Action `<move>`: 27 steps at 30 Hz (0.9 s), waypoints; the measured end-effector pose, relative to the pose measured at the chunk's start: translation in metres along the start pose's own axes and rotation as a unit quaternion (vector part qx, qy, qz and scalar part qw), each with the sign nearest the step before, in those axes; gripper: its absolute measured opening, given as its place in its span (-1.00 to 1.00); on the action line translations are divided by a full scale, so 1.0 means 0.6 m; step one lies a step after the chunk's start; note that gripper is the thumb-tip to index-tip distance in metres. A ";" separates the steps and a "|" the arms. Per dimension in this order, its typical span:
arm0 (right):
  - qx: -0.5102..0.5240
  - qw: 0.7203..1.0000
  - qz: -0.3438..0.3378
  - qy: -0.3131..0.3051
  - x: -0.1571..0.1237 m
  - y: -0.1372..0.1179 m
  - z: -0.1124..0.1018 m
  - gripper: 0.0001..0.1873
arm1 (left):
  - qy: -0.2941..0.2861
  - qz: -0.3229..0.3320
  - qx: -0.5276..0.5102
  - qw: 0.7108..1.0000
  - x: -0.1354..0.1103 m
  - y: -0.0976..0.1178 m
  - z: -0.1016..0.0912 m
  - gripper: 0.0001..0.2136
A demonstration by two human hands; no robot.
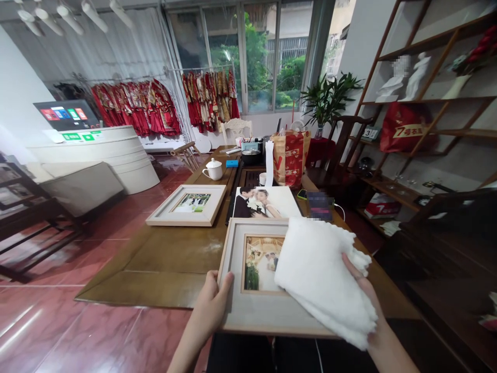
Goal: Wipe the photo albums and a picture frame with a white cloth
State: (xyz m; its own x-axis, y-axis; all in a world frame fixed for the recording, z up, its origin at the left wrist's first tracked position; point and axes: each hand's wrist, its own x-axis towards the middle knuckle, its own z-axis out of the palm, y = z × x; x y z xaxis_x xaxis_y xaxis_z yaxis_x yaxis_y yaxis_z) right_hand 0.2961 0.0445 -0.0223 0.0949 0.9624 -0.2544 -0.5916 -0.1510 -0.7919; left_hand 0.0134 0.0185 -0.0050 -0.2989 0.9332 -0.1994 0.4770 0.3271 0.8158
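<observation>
A pale wooden picture frame [248,313] with a wide grey mat and a small photo [258,264] tilts up at the table's near edge. My left hand [217,296] grips its left side, thumb on the front and the other fingers mostly behind. Over the frame's right part lies a folded white cloth [320,264]. My right hand [367,295] is closed on the cloth's right edge, partly covered by it. Cloth and hand hide the frame's right side and part of the photo.
On the wooden table [166,264] lie a second picture frame [217,204], a large couple photo [287,202] and a phone [320,206]. Farther back stand a white lidded cup [213,169] and a red-and-tan paper bag [291,158]. Shelves [423,101] rise at right.
</observation>
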 end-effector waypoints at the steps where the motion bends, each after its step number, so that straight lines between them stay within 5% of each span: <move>1: 0.011 1.000 0.016 0.014 0.001 0.000 0.002 -0.74 | 0.003 0.003 0.005 1.000 -0.001 0.000 0.000 -0.63; 15: 0.072 0.995 0.043 0.055 0.008 -0.003 0.003 -0.60 | 0.009 0.072 0.174 0.982 0.009 0.009 -0.030 -0.69; 20: 0.103 0.992 0.045 0.059 0.013 -0.010 -0.001 -0.55 | 0.013 0.212 0.020 0.977 0.041 0.002 -0.027 -0.49; 27: 0.093 0.994 0.036 0.043 0.014 -0.008 -0.011 -0.52 | -0.092 0.302 -0.072 0.946 0.071 -0.030 -0.008 -0.49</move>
State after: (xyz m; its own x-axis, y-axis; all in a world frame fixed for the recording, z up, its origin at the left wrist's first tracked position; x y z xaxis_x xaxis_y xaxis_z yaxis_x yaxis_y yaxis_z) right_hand 0.3049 0.0518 -0.0243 0.1097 0.9268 -0.3592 -0.7370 -0.1667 -0.6550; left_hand -0.0120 0.0518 -0.0257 0.1479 0.9579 0.2461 0.3941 -0.2853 0.8737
